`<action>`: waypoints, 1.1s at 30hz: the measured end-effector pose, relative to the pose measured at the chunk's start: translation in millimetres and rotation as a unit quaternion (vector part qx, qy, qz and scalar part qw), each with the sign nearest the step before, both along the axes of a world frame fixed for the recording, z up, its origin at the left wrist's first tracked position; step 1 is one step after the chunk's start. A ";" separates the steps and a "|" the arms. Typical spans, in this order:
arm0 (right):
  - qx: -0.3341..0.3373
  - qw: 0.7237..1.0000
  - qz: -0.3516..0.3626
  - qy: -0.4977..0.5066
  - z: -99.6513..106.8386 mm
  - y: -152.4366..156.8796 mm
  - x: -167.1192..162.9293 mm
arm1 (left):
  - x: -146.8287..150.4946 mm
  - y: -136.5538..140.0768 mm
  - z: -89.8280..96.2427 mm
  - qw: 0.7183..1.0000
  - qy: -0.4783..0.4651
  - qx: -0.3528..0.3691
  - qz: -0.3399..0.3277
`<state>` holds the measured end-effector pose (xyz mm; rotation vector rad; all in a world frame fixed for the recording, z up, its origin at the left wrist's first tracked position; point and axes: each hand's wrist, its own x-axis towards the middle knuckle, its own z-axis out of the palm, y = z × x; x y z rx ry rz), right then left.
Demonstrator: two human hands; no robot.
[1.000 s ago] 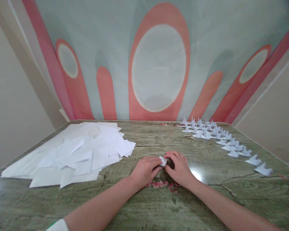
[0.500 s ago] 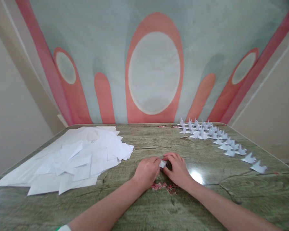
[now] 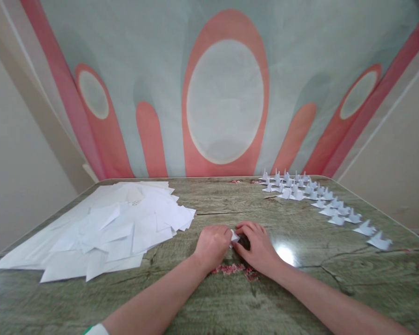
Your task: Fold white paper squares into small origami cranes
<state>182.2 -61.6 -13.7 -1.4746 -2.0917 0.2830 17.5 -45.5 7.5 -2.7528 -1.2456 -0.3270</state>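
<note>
A small folded piece of white paper [image 3: 235, 236] is held between my two hands, just over the middle of the table. My left hand [image 3: 212, 246] is closed, its thumb and fingers pinching the paper's left side. From the right, my right hand [image 3: 256, 245] curves its fingers and thumb around the other side, with the tips at the paper's edge. Much of the paper is covered by the fingers, so its exact folded shape is hard to make out.
A wide, loose pile of white paper sheets [image 3: 115, 232] spreads over the left of the wood-patterned table [image 3: 181, 302]. Several folded white paper cranes [image 3: 335, 209] stand in rows along the right side. Behind the table hangs a grey and pink patterned backdrop [image 3: 226, 102].
The small paper has shifted slightly in the fingers and shows a different outline. Both hands stay nearly in place; the whole view has moved a little.
</note>
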 end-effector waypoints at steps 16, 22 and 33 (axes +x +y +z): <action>0.027 0.999 0.019 -0.033 5.9 -4.1 -2.4 | 0.7 5.2 -8.0 0.999 -0.047 -0.014 -0.008; 0.024 0.999 0.021 -0.020 4.3 -4.4 -2.7 | -2.0 13.6 -16.9 0.972 -0.208 -0.101 0.043; -0.053 0.990 0.102 0.076 -4.6 21.6 25.3 | -2.5 15.1 -20.4 0.938 -0.300 -0.162 0.068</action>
